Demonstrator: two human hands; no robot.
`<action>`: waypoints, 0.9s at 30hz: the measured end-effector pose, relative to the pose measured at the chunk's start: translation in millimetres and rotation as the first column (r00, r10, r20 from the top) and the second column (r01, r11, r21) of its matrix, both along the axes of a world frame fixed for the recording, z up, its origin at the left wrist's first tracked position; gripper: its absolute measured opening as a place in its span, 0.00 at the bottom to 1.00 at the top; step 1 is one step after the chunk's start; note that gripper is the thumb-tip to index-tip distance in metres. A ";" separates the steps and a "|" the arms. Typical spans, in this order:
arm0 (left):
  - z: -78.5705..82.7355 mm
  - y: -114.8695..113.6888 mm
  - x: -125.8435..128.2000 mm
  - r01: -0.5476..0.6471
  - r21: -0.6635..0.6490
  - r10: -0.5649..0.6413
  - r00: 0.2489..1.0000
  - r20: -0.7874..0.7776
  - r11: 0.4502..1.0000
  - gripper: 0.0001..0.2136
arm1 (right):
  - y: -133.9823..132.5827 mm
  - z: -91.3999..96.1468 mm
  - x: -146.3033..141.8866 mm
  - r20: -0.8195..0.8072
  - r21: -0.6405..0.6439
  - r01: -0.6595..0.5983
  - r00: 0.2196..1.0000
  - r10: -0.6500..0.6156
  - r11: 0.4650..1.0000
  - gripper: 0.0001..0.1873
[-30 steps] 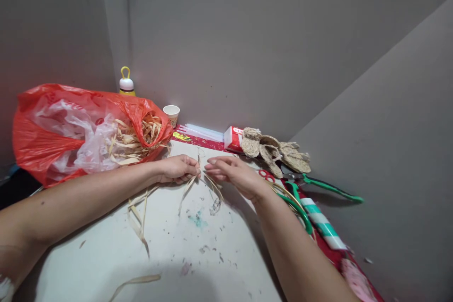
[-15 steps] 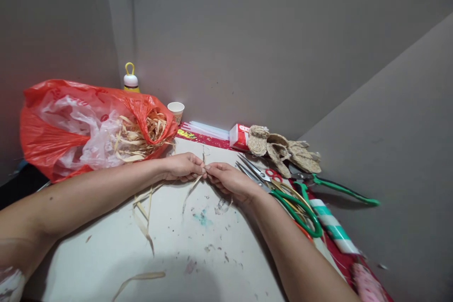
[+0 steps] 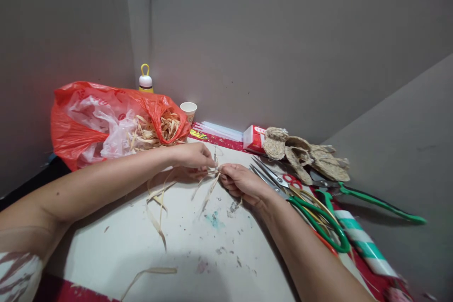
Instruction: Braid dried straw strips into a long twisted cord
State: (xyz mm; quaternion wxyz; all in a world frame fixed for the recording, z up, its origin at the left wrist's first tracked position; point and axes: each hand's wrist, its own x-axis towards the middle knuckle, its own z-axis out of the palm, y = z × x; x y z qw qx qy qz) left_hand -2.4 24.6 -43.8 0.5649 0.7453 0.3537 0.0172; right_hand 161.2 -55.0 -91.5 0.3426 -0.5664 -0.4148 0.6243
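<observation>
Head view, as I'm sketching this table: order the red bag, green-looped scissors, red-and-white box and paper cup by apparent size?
1. Red bag
2. Green-looped scissors
3. Red-and-white box
4. Paper cup, only slightly smaller than the box

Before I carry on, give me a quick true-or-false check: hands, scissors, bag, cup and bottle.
1. The left hand and the right hand are both at the dry strips. True.
2. The right hand is holding scissors. False: the green-handled scissors lie to its right, not held.
3. The white cup stands next to the red bag. True.
4. The red bag is sealed shut. False: its mouth is open, showing more strips.
5. The bottle has a green loop on top. False: the loop is yellow.
</observation>
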 end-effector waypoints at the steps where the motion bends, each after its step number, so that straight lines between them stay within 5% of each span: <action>1: 8.6 1.5 -3.1 -0.008 0.134 0.009 1.000 -0.008 0.991 0.07 | 0.0 0.2 0.3 -0.004 -0.002 -0.004 1.000 0.004 1.000 0.13; 4: 35.0 3.3 -15.6 -0.002 0.369 -0.007 1.000 0.023 0.929 0.07 | 0.3 -0.3 2.3 -0.016 -0.002 -0.019 1.000 0.019 1.000 0.13; 8: 49.5 -2.5 -36.7 0.028 0.374 -0.019 0.999 -0.029 0.927 0.06 | 1.4 -2.3 6.6 -0.036 -0.011 -0.050 0.998 0.050 0.999 0.13; 11: 36.0 -4.7 -50.6 0.027 0.440 0.031 0.992 -0.125 0.898 0.08 | 1.8 -2.2 9.2 -0.077 -0.013 -0.058 0.995 0.056 0.998 0.13; 16: 4.7 2.6 -56.4 0.035 0.708 0.141 0.972 -0.189 0.705 0.03 | 1.5 0.9 9.9 -0.106 -0.044 -0.049 0.993 0.045 0.998 0.14; 20: -1.7 5.2 -47.1 0.241 0.796 0.245 0.867 -0.434 0.556 0.06 | 1.0 1.3 10.1 -0.104 -0.040 -0.064 0.993 0.060 0.997 0.14; 24: -1.1 7.8 -41.8 0.350 0.731 0.220 0.799 -0.559 0.586 0.09 | 1.5 -0.8 11.3 -0.088 -0.035 -0.074 0.994 0.071 0.997 0.15; 27: 0.7 12.3 -44.2 0.300 0.740 0.196 0.843 -0.502 0.602 0.06 | 2.5 -2.2 12.1 -0.096 -0.028 -0.079 0.993 0.076 0.997 0.15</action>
